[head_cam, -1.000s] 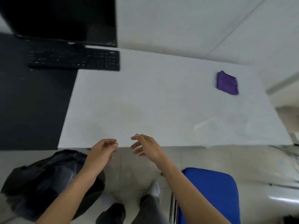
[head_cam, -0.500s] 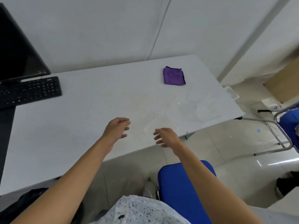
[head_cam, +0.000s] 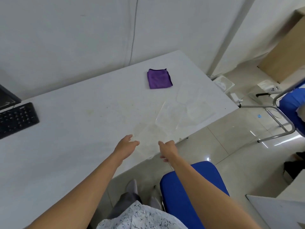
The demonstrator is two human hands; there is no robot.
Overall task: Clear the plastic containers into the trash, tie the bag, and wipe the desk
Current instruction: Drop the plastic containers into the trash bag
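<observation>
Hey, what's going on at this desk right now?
A person at the white desk has the left hand and right hand out on either side of the nearest clear plastic container by the front edge, gripping nothing yet. More plastic containers lie beyond it. The purple cloth sits folded and untouched farther back.

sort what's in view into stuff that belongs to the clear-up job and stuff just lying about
For the job: clear plastic containers, purple cloth, white desk, plus the left hand and right hand reaching towards the containers. The trash bag is not in view.

Just lying about: keyboard, monitor, blue chair, cardboard box.
</observation>
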